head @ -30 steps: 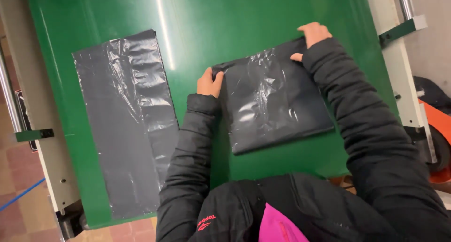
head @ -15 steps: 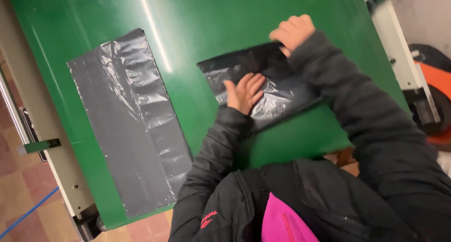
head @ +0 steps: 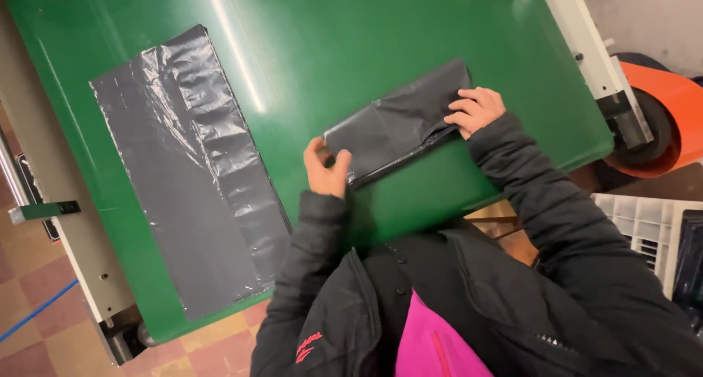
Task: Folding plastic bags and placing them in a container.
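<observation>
The folded bag (head: 399,121) is narrower than a moment ago. We are pinching its near end with our left hand (head: 326,170) and pressing our right hand (head: 476,110) flat on the far end, probably holding the crease, on the green table (head: 351,40).

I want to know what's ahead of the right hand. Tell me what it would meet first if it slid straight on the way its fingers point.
The right hand rests on the folded black plastic bag, fingers pointing along it toward the left hand. It would ride over the bag first, then probably reach that hand.
</observation>
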